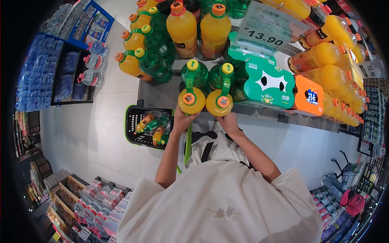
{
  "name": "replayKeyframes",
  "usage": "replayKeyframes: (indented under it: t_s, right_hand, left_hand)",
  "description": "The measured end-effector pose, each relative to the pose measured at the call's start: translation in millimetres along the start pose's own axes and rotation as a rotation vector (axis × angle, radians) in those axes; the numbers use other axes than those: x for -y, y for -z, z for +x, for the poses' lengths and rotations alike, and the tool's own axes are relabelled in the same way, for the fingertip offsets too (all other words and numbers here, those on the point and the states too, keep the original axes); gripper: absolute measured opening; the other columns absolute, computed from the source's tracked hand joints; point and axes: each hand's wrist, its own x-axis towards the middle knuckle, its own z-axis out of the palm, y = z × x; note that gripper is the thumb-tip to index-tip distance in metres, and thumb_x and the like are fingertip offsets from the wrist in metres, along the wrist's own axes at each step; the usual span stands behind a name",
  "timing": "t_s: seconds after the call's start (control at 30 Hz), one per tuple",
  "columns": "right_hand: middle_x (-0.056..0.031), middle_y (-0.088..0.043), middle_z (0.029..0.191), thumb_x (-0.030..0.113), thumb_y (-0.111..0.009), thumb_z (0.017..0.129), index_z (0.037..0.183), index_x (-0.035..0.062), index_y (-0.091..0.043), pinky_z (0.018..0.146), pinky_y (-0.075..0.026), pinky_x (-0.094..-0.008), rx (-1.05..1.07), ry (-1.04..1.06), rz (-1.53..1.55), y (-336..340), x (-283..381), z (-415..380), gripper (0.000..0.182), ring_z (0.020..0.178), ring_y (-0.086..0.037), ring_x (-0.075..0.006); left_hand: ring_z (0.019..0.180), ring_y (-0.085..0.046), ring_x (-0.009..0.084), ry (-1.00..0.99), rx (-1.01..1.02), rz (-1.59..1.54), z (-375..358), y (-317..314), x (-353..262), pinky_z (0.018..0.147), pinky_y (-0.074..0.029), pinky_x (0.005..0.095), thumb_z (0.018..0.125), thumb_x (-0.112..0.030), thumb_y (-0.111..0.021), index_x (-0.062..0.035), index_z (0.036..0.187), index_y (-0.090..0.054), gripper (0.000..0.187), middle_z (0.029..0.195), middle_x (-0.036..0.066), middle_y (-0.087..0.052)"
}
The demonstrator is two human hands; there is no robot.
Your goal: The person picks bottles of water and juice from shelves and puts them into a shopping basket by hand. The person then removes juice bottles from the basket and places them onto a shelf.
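My left hand (pixel 184 118) is closed round the lower part of an orange juice bottle (pixel 196 106). A green strap (pixel 189 83) links that bottle's neck to a green soda bottle (pixel 199 75) with a yellow cap, just behind it. Beside it, my right hand (pixel 229 123) grips the second orange juice bottle (pixel 212 107), likewise strapped to a green soda bottle (pixel 216 77). Both pairs are upright at the front edge of the display. My fingers are partly hidden by the bottles.
A black basket (pixel 129 121) with green trim holds several bottles, on my left. Green drink packs (pixel 265 83), an orange pack (pixel 308 95) and a price sign (pixel 267 30) are to the right. Bottled water (pixel 34 77) is stacked far left. A person (pixel 351 202) stands near a shopping cart (pixel 351 172).
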Motion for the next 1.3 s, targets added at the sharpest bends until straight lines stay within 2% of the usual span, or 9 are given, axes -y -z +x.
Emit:
replayKeyframes:
  t_s: [0.2,0.5,0.6,0.7,0.87,1.03,1.1,1.2,1.3]
  right_hand:
    - [-0.0231,-0.065,0.074,0.008,-0.068,0.079,0.095,-0.0073,-0.058,0.063,-0.052,-0.0449,0.031,-0.076,-0.006,-11.9,-3.1,-3.2,0.024,0.072,-0.065,-0.0407]
    - [-0.0244,-0.065,0.087,0.007,-0.067,0.078,0.097,-0.0066,-0.055,0.068,-0.052,-0.042,0.1,-0.133,0.112,-9.9,-9.7,-0.9,0.026,0.077,-0.066,-0.0376]
    - [-0.021,-0.065,0.087,0.008,-0.066,0.077,0.097,-0.0038,-0.055,0.069,-0.052,-0.0415,-0.147,-0.239,0.204,-20.3,4.3,-18.3,0.026,0.077,-0.067,-0.0356]
    - [-0.0183,-0.065,0.084,0.009,-0.067,0.075,0.094,-0.0021,-0.054,0.069,-0.052,-0.0419,0.142,-0.369,-0.009,-29.1,16.8,-34.6,0.025,0.076,-0.066,-0.0343]
    - [-0.0155,-0.064,0.081,0.004,-0.063,0.076,0.096,0.0001,-0.057,0.069,-0.051,-0.0421,0.426,0.094,0.0,-70.9,76.1,-36.3,0.021,0.074,-0.064,-0.0331]
    - [-0.0132,-0.062,0.082,0.002,-0.063,0.073,0.098,0.003,-0.059,0.067,-0.051,-0.0387,0.283,0.56,-0.021,-138.7,168.6,1.6,0.026,0.073,-0.063,-0.0303]
    - [-0.0126,-0.061,0.088,0.004,-0.064,0.072,0.1,0.0038,-0.059,0.073,-0.048,-0.0382,0.365,0.707,-0.146,-175.5,188.6,26.2,0.028,0.081,-0.06,-0.0302]
    - [-0.0127,-0.059,0.098,0.009,-0.065,0.073,0.103,0.0035,-0.059,0.082,-0.045,-0.0424,0.352,0.722,-0.277,-225.6,195.6,77.2,0.031,0.094,-0.056,-0.0314]
    - [-0.0153,-0.056,0.11,0.013,-0.067,0.072,0.108,0.0028,-0.057,0.091,-0.042,-0.046,0.362,0.658,-0.403,-254.2,182.1,113.8,0.039,0.107,-0.052,-0.0339]
  left_hand:
    - [0.097,-0.065,0.0158,0.057,0.045,0.022,-1.4,-0.6,1.3,0.085,-0.052,0.0307,0.071,-0.002,-0.081,-0.0027,0.113,-0.056,0.049,0.106,0.006,-0.066]
    - [0.09,-0.067,0.014,0.035,-0.015,-0.13,-3.4,-4.5,3.8,0.081,-0.052,0.0295,0.073,-0.006,-0.081,-0.0012,0.102,-0.067,0.032,0.098,0.004,-0.071]
    - [0.111,-0.06,0.0204,0.06,0.03,-0.049,-2.1,-3.2,15.0,0.094,-0.047,0.0338,0.071,-0.007,-0.081,-0.0028,0.131,-0.043,0.071,0.12,0.011,-0.061]
    - [0.115,-0.058,0.0267,-0.003,-0.028,-0.074,-1.9,-2.8,10.9,0.095,-0.046,0.0361,0.067,-0.008,-0.082,-0.0026,0.136,-0.037,0.082,0.123,0.016,-0.057]
    - [0.126,-0.046,0.0341,-0.178,-0.064,0.236,-19.9,43.7,10.9,0.103,-0.038,0.0402,0.079,-0.015,-0.07,-0.0018,0.138,-0.038,0.068,0.133,0.02,-0.05]
    - [0.114,-0.055,0.0379,0.291,-0.118,-0.012,-97.1,143.3,51.6,0.096,-0.044,0.0426,0.083,-0.016,-0.066,-0.0013,0.131,-0.046,0.054,0.125,0.019,-0.056]
    - [0.108,-0.058,0.0398,0.314,-0.049,0.398,-146.0,187.6,103.8,0.091,-0.047,0.0442,0.086,-0.025,-0.064,-0.0014,0.13,-0.047,0.053,0.122,0.021,-0.058]
    - [0.109,-0.057,0.0403,0.825,0.25,0.674,-185.4,253.7,90.8,0.091,-0.047,0.0457,0.088,-0.033,-0.062,-0.0002,0.129,-0.047,0.055,0.122,0.023,-0.058]
    - [0.11,-0.057,0.0397,0.793,-0.023,0.547,-218.2,288.4,109.8,0.093,-0.046,0.0452,0.088,-0.035,-0.061,0.0007,0.128,-0.047,0.056,0.12,0.024,-0.059]
